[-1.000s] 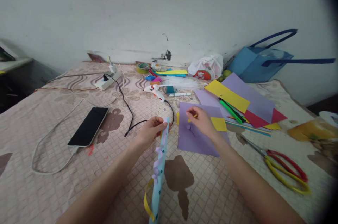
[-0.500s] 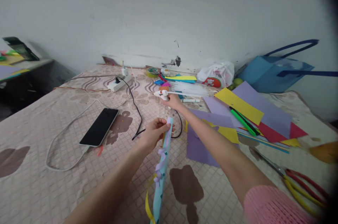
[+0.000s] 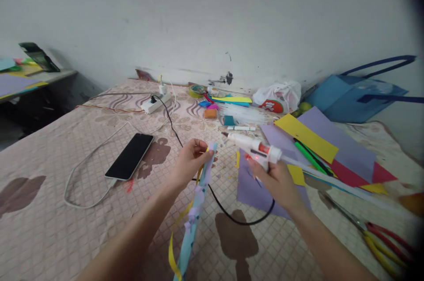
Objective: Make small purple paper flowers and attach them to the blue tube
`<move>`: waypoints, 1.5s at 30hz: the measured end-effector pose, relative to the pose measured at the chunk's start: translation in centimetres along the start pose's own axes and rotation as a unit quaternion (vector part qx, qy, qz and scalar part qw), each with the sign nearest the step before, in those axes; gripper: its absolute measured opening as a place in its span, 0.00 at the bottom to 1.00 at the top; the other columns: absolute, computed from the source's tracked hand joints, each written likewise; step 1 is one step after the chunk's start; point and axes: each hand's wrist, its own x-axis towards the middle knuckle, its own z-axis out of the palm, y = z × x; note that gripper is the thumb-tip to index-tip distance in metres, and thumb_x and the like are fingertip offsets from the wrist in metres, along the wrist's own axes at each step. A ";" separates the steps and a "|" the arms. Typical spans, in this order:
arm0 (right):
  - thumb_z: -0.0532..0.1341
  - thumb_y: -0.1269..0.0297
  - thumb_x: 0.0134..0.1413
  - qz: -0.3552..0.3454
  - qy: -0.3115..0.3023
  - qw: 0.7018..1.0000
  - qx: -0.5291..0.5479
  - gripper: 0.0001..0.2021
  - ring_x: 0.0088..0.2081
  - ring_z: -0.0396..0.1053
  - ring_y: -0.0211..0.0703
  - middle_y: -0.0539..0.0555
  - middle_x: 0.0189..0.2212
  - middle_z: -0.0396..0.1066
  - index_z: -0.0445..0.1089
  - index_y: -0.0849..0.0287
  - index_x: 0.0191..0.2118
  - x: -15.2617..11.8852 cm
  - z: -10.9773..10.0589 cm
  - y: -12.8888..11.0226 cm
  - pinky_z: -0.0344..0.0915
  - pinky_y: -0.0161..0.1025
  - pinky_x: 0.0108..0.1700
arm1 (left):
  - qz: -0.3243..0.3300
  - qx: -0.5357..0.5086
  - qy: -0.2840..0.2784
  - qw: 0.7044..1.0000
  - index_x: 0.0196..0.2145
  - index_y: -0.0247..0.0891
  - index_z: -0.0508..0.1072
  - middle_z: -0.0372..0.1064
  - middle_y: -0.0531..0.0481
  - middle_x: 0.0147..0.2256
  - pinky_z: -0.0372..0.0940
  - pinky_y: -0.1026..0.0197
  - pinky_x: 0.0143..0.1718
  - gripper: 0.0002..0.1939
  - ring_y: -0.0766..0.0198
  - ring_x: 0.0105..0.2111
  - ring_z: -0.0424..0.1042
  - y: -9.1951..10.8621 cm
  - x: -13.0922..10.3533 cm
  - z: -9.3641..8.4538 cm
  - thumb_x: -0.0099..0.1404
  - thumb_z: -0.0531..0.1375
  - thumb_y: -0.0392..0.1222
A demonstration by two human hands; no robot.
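My left hand point(image 3: 191, 161) pinches the far end of a light blue paper strip point(image 3: 188, 239) that slants toward me. A lilac paper ribbon point(image 3: 198, 197) twists along the strip, and a yellow paper ribbon point(image 3: 171, 252) hangs off its left side. In my right hand point(image 3: 274, 181) is a white hot glue gun point(image 3: 247, 142), gripped by its handle with the nozzle pointing left. A long glue stick point(image 3: 318, 172) sticks out of its back. The gun's black cord point(image 3: 238, 222) loops over the cloth below. Nozzle and strip are apart.
A phone point(image 3: 130, 156) on a charging cable lies at left, near a power strip point(image 3: 155, 103). Purple paper point(image 3: 247, 192), yellow paper point(image 3: 306, 137) and a green cutter point(image 3: 309, 157) lie at right, with scissors point(image 3: 361, 223) nearer me. A blue bag point(image 3: 351, 97) stands at back right.
My right hand has brought the glue gun from the back of the table toward me and to the right. My left hand still pinches the strip, whose near end has swung left.
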 end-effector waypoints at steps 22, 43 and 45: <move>0.54 0.56 0.57 -0.019 -0.049 0.997 -0.051 0.09 0.26 0.62 0.42 0.51 0.25 0.65 0.63 0.55 0.30 -1.8 0.4 -1.1 0.61 0.37 0.28 | 0.019 0.047 0.005 0.999 0.33 0.37 0.60 0.68 0.53 0.29 0.69 0.60 0.29 0.19 0.65 0.26 0.72 -0.8 0.3 0.2 0.51 0.66 0.45; 0.53 0.57 0.58 -0.036 -0.059 0.996 -0.053 0.10 0.27 0.60 0.40 0.50 0.24 0.63 0.62 0.57 0.30 -1.6 0.6 -0.9 0.59 0.37 0.31 | 0.015 0.036 -0.005 0.999 0.34 0.36 0.60 0.67 0.53 0.29 0.69 0.61 0.29 0.18 0.65 0.27 0.72 -1.3 0.7 -0.2 0.52 0.65 0.43; 0.53 0.57 0.58 -0.034 -0.058 0.996 -0.057 0.09 0.28 0.61 0.41 0.50 0.25 0.63 0.62 0.57 0.32 -1.6 0.5 -0.8 0.59 0.37 0.32 | 0.010 0.025 -0.007 1.000 0.34 0.36 0.60 0.68 0.53 0.30 0.70 0.59 0.29 0.18 0.64 0.27 0.73 -1.3 0.6 -0.3 0.53 0.65 0.43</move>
